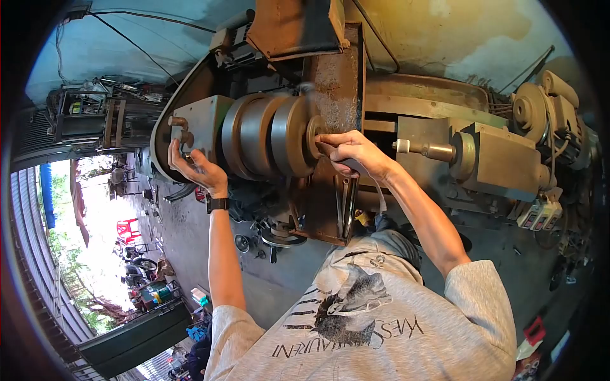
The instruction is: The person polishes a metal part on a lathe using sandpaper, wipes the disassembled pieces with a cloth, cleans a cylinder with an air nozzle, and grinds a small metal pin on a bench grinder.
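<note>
A lathe headstock (202, 127) with a stepped metal pulley (257, 133) stands in front of me. My left hand (196, 171), with a dark watch on its wrist, has its fingers curled around a small metal handle (184, 137) at the headstock's outer end. At the other end, a metal ring (313, 136) sits by the pulley's face. My right hand (356, 154) pinches a thin grey-brown strip (382, 198), which looks like emery cloth, against the ring. The strip's loose tail hangs below the palm. Part of the strip is hidden by my fingers.
To the right is the tailstock (502, 159) with its pointed centre (438, 151). A rusty guard (295, 28) hangs above the pulley. Switch buttons (540, 214) sit at far right. Metal rods (345, 203) lie below. A red chair (128, 230) stands by the bright doorway.
</note>
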Tool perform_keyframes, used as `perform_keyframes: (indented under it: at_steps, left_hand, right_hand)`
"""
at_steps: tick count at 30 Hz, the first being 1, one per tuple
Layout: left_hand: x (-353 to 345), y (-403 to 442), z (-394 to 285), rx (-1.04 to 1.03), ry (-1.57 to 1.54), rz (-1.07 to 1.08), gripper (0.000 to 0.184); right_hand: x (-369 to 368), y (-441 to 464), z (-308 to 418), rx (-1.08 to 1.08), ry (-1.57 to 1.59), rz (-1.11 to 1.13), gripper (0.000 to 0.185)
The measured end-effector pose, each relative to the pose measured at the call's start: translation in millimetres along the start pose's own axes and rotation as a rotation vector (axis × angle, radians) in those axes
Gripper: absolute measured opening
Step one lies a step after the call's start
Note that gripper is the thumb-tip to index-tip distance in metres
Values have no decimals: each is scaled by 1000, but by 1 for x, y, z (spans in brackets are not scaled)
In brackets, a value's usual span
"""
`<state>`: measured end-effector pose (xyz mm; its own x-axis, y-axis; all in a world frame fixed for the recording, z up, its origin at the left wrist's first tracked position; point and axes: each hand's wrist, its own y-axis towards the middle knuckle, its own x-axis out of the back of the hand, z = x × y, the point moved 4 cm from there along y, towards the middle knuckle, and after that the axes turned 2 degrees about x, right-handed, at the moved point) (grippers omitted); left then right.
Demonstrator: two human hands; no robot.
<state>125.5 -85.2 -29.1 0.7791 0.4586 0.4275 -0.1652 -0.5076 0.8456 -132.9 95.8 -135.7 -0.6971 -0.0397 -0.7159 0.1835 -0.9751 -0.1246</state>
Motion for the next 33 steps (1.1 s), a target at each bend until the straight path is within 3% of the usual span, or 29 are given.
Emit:
perform_keyframes:
  at_steps: [15,33]
  left_hand:
    - [0,1,-4,-14,15,-7,49]
    - [2,3,-7,-32,68,-12,38]
  right_hand:
    - [1,3,4,-60,-130,-43,50]
    - [1,7,-1,-27,-56,-39,40]
